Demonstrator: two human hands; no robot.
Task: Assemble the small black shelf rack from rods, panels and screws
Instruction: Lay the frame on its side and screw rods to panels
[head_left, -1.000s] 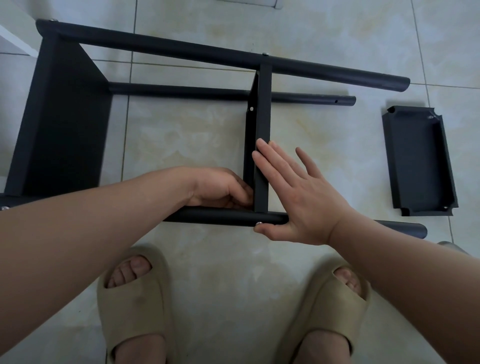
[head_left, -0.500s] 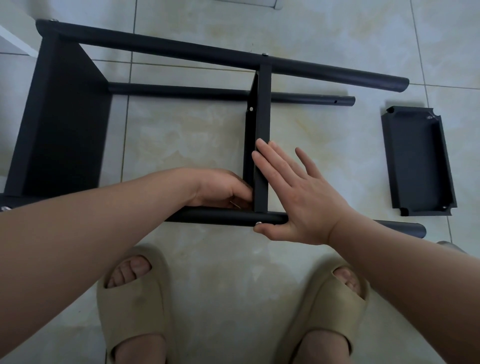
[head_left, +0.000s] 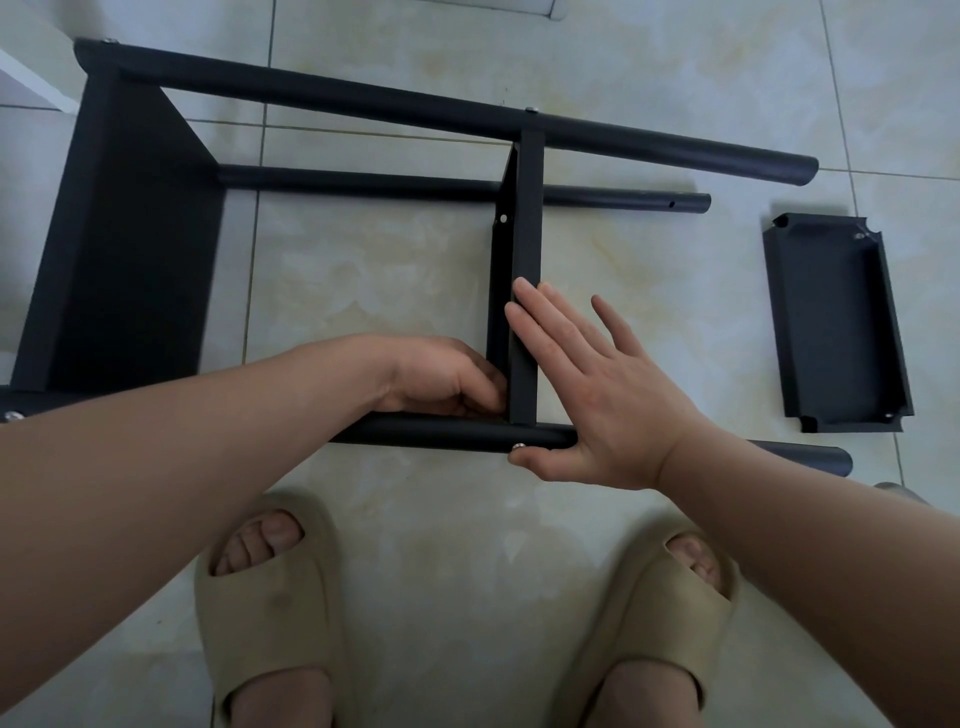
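Head view: rack (head_left: 130, 249) lies on its side on the floor (head_left: 389, 260); right hand (head_left: 608, 395) presses flat, fingers straight and slightly spread, against the middle panel (head_left: 530, 208), thumb under the near rod (head_left: 441, 434) by its screw (head_left: 518, 446), likely bracing the joint square; left hand (head_left: 441, 379) curls into the inner corner; what its fingers pinch is hidden.

The shelf rack (head_left: 140, 249), its rods (head_left: 415, 111) and the loose panel (head_left: 836, 327) are matte black, the screws (head_left: 518, 446) silver, the slippers (head_left: 270, 613) beige, the floor tiles (head_left: 374, 280) mottled cream.
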